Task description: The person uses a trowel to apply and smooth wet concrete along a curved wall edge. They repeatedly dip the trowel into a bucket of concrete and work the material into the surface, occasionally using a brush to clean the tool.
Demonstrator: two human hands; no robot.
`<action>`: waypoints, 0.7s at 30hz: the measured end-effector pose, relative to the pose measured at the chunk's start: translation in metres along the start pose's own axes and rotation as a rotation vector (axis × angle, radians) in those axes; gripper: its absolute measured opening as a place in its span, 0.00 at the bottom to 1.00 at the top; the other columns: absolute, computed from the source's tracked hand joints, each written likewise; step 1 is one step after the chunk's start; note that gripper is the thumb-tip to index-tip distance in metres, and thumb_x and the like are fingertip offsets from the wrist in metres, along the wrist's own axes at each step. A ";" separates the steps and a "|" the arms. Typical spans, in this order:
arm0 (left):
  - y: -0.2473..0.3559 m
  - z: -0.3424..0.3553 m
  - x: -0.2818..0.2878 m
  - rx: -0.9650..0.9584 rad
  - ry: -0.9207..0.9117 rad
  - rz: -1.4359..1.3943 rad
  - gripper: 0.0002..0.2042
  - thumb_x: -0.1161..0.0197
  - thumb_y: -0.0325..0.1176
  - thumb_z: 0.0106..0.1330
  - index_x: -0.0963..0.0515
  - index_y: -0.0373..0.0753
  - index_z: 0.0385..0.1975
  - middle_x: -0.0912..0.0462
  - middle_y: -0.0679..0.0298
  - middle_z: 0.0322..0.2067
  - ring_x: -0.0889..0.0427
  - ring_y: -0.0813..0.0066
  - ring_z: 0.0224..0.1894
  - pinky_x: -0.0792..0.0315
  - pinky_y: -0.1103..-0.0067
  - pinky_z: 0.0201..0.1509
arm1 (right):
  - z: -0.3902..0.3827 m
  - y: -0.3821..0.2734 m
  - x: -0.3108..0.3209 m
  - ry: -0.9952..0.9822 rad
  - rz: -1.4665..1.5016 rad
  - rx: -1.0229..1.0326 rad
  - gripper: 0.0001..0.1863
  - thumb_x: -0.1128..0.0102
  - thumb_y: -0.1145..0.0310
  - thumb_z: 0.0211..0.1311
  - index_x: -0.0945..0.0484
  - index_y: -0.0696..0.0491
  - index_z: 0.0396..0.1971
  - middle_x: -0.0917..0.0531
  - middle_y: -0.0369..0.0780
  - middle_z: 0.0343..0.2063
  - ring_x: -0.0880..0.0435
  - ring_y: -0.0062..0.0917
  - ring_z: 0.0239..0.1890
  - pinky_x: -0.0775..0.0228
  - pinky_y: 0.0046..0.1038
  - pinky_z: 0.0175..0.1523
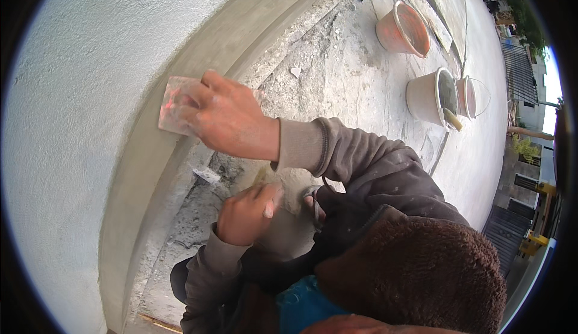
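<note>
My right hand (pixel 232 117) presses a flat, rectangular, pinkish see-through plate (pixel 174 102), like a plastering float, against the smooth grey cement band (pixel 147 132) along the foot of the wall. Its fingers are bent over the plate's back. Lower down and nearer my body, my left hand (pixel 247 213) is closed and a little blurred. A tan, handle-like end (pixel 260 175) shows just above its fingers; the rest of what it holds is too smeared to name. Above the band rises a rough white wall (pixel 90 81).
Broken, rubble-strewn ground (pixel 328 63) runs beside the wall. An orange bucket (pixel 391 33), a white bucket (pixel 421 99) with a tan-handled tool (pixel 451 119) in it, and a wire-handled bucket (pixel 467 93) stand to the right. My sandalled foot (pixel 314 206) is close to my left hand.
</note>
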State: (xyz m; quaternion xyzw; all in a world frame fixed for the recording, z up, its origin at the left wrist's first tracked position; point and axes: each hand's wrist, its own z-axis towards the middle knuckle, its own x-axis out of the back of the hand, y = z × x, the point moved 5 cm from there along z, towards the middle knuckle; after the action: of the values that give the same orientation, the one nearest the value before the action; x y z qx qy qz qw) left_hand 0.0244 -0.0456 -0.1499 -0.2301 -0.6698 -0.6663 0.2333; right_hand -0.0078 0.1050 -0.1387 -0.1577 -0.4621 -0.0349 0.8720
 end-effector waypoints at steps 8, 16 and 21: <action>0.001 -0.007 0.010 -0.011 0.046 0.002 0.07 0.34 0.32 0.67 0.19 0.42 0.43 0.14 0.59 0.34 0.12 0.59 0.34 0.18 0.68 0.36 | 0.023 0.291 0.090 0.193 -0.164 -0.402 0.14 0.41 0.62 0.66 0.08 0.51 0.39 0.10 0.48 0.41 0.11 0.46 0.42 0.18 0.42 0.50; 0.010 -0.026 0.016 0.044 0.004 0.085 0.07 0.32 0.32 0.66 0.19 0.42 0.42 0.15 0.60 0.31 0.12 0.60 0.33 0.18 0.68 0.35 | 0.013 0.103 0.038 0.049 -0.143 -0.239 0.10 0.34 0.65 0.63 0.07 0.40 0.41 0.09 0.36 0.40 0.14 0.31 0.38 0.18 0.34 0.42; 0.006 -0.019 0.002 0.022 -0.084 0.040 0.07 0.32 0.31 0.68 0.17 0.40 0.42 0.13 0.57 0.32 0.13 0.54 0.32 0.20 0.65 0.33 | 0.008 -0.057 -0.010 -0.058 0.041 0.088 0.06 0.31 0.66 0.51 0.11 0.45 0.31 0.17 0.34 0.39 0.19 0.30 0.47 0.21 0.31 0.40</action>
State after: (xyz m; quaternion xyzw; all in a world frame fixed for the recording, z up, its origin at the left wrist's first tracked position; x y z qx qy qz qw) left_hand 0.0268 -0.0644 -0.1444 -0.2685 -0.6814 -0.6441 0.2206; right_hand -0.0313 0.0524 -0.1287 -0.1296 -0.4851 0.0077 0.8648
